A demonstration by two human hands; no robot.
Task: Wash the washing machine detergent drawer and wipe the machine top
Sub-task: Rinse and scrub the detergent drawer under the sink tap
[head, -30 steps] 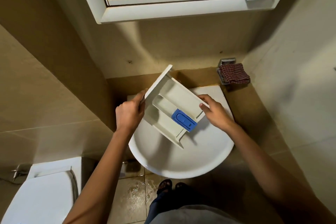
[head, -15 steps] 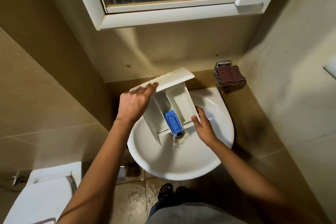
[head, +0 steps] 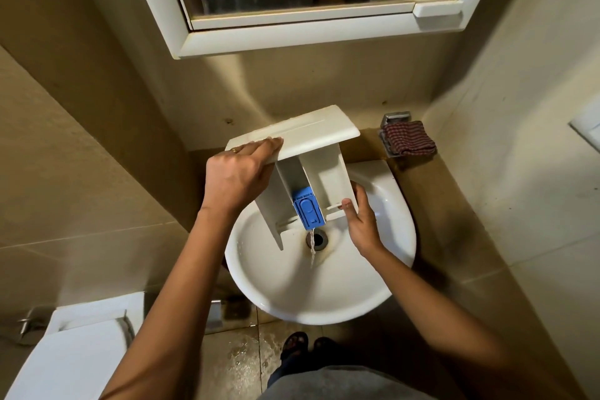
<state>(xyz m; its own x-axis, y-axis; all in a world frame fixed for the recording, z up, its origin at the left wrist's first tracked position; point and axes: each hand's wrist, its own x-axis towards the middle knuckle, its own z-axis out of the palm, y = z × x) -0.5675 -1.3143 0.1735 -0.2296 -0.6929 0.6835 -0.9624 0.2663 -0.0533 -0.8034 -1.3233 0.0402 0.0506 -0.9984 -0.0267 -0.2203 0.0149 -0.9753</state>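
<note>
The white detergent drawer (head: 324, 172) is held on end above the white sink (head: 292, 295), its front panel up and its open back end pointing down. A blue insert (head: 308, 213) sits in its middle compartment. A thin stream of water runs from the drawer's low end toward the drain (head: 316, 239). My left hand (head: 238, 174) grips the left end of the front panel. My right hand (head: 360, 221) holds the drawer's lower right wall, thumb on the inside.
A red checked cloth (head: 409, 138) lies on a metal holder on the ledge at the back right. A mirror cabinet (head: 308, 32) hangs above the sink. A white toilet (head: 74, 354) stands at the lower left. The floor tiles (head: 240, 357) below are wet.
The drawer has been tipped from lying slanted over the basin to standing on end, and water now pours out. My right hand has slid down to its lower wall.
</note>
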